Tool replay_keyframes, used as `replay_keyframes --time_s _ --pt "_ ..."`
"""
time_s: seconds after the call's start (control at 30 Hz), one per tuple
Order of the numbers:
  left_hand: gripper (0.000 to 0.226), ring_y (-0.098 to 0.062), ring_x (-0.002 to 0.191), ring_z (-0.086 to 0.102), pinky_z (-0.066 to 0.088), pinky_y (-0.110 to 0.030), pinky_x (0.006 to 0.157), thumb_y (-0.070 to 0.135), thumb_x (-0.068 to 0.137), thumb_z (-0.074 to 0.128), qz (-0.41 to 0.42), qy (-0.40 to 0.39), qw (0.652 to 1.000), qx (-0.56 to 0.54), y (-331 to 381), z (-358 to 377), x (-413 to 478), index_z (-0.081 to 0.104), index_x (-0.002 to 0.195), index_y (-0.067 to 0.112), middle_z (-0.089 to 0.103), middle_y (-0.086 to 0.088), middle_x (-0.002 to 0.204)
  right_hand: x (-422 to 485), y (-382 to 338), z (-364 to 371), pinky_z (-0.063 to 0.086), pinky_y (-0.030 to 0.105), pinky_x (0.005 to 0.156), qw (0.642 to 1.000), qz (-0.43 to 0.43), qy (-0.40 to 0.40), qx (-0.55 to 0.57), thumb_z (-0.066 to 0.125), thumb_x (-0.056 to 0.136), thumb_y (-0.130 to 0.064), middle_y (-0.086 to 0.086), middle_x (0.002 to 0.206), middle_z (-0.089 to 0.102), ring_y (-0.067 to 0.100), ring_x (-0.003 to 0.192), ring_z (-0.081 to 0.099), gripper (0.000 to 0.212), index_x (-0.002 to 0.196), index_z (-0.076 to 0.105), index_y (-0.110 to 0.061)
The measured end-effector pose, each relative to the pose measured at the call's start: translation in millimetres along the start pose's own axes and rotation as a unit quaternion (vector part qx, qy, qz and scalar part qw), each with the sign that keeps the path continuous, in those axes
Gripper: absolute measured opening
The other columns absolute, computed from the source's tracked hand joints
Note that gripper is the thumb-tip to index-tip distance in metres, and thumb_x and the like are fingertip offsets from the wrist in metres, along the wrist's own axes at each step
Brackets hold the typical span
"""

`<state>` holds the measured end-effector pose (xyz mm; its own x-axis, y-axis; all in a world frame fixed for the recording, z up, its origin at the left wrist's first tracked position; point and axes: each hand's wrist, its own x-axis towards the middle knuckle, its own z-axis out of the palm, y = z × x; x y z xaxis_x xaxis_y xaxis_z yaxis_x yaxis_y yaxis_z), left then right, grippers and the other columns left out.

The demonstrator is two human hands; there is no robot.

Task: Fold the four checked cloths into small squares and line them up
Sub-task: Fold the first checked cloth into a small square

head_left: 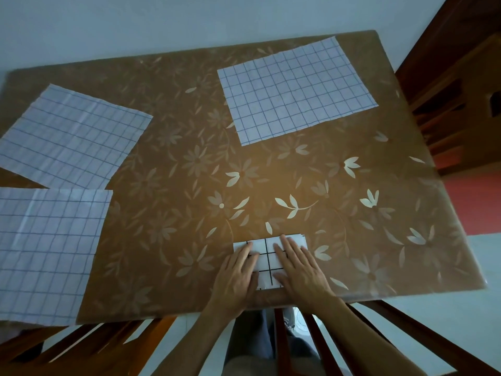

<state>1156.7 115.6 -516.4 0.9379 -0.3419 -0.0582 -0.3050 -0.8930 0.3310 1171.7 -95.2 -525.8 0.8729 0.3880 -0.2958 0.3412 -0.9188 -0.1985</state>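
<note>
A folded checked cloth, a small white square with dark lines, lies near the table's front edge. My left hand presses flat on its left part with straight fingers. My right hand lies flat on its right part. Three more checked cloths lie spread out and unfolded: one at the far right, one at the left, and one at the near left, which reaches past the table's front edge.
The table wears a brown covering with pale flower prints. Wooden chair slats stand under the front edge. A dark wooden chair stands past the right side, over a red floor strip.
</note>
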Motion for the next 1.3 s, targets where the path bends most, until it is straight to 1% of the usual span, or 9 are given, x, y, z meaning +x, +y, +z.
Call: replay_keyframes --time_s 0.13,0.23,0.4,0.53,0.77,1.0,1.1,1.17,1.3 --pt "0.026 -0.020 0.118 0.057 0.051 -0.036 0.096 0.026 0.099 0.051 -0.013 0.032 0.999 -0.001 -16 0 5 0.063 0.121 0.020 0.057 -0.002 0.133 -12 19 1 0.009 0.040 0.115 0.999 0.052 0.012 -0.010 0.026 0.096 -0.055 0.009 0.160 0.023 0.025 0.146 0.024 0.067 0.151 0.028 -0.016" --pt "0.015 -0.019 0.105 0.057 0.052 -0.035 0.089 0.022 0.095 0.064 -0.031 0.056 0.998 -0.007 -20 -7 15 0.067 0.110 0.020 0.060 0.002 0.119 -15 18 -8 0.019 0.044 0.119 0.994 0.092 0.051 0.030 0.024 0.099 -0.049 0.013 0.156 0.032 0.029 0.143 0.032 0.058 0.144 0.040 -0.016" --pt "0.030 -0.018 0.109 0.055 0.053 -0.033 0.091 0.025 0.095 0.064 -0.008 0.044 0.999 0.022 -20 -9 31 0.065 0.124 0.020 0.059 0.002 0.125 8 -11 -19 0.020 0.042 0.117 0.994 0.044 0.065 0.075 0.032 0.100 -0.038 0.010 0.163 0.012 0.024 0.148 0.016 0.056 0.151 0.028 -0.015" --pt "0.035 -0.017 0.107 0.057 0.053 -0.031 0.090 0.027 0.092 0.068 0.006 0.017 0.999 0.035 -26 -13 31 0.064 0.126 0.023 0.058 0.005 0.127 10 -11 -1 0.043 0.047 0.107 0.999 0.020 -0.006 0.030 0.030 0.094 -0.046 0.010 0.158 0.028 0.025 0.143 0.033 0.063 0.147 0.040 -0.014" --pt "0.032 -0.014 0.099 0.059 0.055 -0.026 0.076 0.029 0.087 0.073 -0.023 -0.009 0.998 0.051 -13 -23 34 0.068 0.117 0.022 0.060 0.005 0.121 -14 23 -2 0.002 0.044 0.121 0.998 0.058 -0.006 0.012 0.026 0.097 -0.047 0.007 0.163 0.003 0.024 0.150 0.007 0.065 0.155 0.016 -0.018" --pt "0.023 -0.017 0.108 0.049 0.044 -0.027 0.084 0.042 0.097 0.056 -0.146 -0.117 0.979 0.078 8 -45 44 0.060 0.108 0.022 0.059 0.004 0.109 -26 6 -26 0.027 0.041 0.113 0.993 0.014 0.080 0.082 0.049 0.092 -0.031 0.009 0.152 0.041 0.025 0.140 0.039 0.047 0.137 0.047 -0.020" --pt "0.022 -0.018 0.110 0.051 0.045 -0.029 0.086 0.044 0.094 0.060 -0.211 -0.160 0.962 0.065 14 -51 37 0.064 0.103 0.025 0.058 0.002 0.111 -34 -8 -22 0.035 0.042 0.111 0.991 -0.031 0.073 0.103 0.066 0.083 -0.029 0.007 0.148 0.045 0.024 0.138 0.042 0.057 0.137 0.048 -0.022" --pt "0.018 -0.013 0.095 0.058 0.043 -0.024 0.075 0.042 0.092 0.063 -0.284 -0.182 0.940 -0.053 14 -54 31 0.064 0.096 0.025 0.063 0.004 0.103 -39 -16 -19 0.025 0.040 0.116 0.992 -0.060 0.036 0.103 0.068 0.081 -0.030 0.005 0.155 0.036 0.023 0.145 0.029 0.069 0.143 0.041 -0.022" --pt "0.013 -0.014 0.083 0.064 0.048 -0.025 0.064 0.024 0.085 0.071 -0.447 -0.148 0.802 -0.367 14 -57 16 0.063 0.093 0.018 0.069 -0.003 0.096 -44 -28 -22 0.013 0.041 0.122 0.991 -0.074 -0.011 0.113 0.066 0.083 -0.038 0.001 0.162 0.016 0.021 0.150 0.011 0.081 0.152 0.026 -0.023"
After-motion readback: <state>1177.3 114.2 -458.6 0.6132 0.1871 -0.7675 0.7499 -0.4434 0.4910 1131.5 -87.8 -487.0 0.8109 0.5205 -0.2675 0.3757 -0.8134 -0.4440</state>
